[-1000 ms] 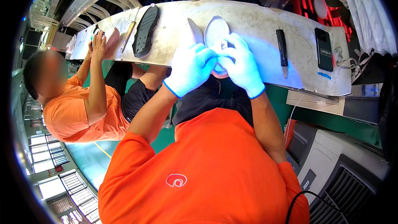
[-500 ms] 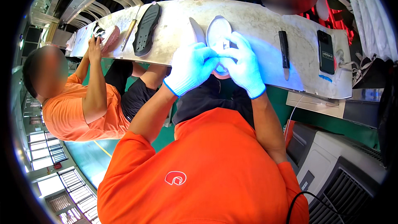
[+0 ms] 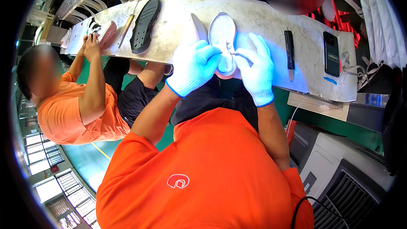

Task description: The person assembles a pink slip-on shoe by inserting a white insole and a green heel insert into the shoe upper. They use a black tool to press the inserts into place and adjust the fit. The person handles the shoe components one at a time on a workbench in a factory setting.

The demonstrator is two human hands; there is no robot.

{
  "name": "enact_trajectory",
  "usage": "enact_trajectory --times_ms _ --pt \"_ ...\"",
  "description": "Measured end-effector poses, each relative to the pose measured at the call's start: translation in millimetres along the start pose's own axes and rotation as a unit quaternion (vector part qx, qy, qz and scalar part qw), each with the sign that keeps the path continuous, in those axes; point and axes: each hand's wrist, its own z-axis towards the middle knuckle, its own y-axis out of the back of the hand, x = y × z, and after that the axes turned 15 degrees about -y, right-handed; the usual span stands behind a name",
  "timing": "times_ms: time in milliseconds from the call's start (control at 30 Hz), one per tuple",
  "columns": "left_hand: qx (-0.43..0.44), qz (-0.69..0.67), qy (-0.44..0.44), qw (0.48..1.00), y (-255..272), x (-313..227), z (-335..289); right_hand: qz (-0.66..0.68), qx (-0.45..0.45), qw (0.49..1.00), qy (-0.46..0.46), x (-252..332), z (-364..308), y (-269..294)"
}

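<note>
A white shoe (image 3: 222,25) with a pinkish lower edge lies at the table's near side, its wide rounded end pointing away from me. Strong bluish-white light washes out its detail. Both my hands wear white knit gloves. My left hand (image 3: 196,65) is at the shoe's left side, thumb and forefinger pinched at its narrow middle on what looks like a thin white lace. Opposite it, my right hand (image 3: 255,70) pinches a similar thin strand, with its other fingers raised. A second white shoe-like piece (image 3: 197,27) stands just left, partly behind my left hand.
A black sole (image 3: 145,25) and a wooden-handled tool (image 3: 126,29) lie left on the table (image 3: 263,15). To the right are a black-handled knife (image 3: 290,51) and a phone (image 3: 331,53). A co-worker (image 3: 85,106) at left handles a pink-soled shoe (image 3: 106,34). A grey-white machine (image 3: 339,165) stands lower right.
My hands have moved apart, the right one outward to the right, uncovering the shoe's middle. Both still pinch. The whole view has shifted slightly.
</note>
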Motion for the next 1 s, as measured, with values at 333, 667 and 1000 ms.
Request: enact_trajectory --times_ms 333,667,1000 --pt "0.030 -0.009 0.018 0.999 3 1 3 0.004 0.069 0.997 0.027 12 9 -13" --pt "0.077 -0.028 0.030 0.996 10 0 10 0.013 0.106 0.993 0.050 10 11 -12" --pt "0.090 -0.051 0.033 0.994 12 -1 13 0.039 0.091 0.993 0.060 7 10 -11"
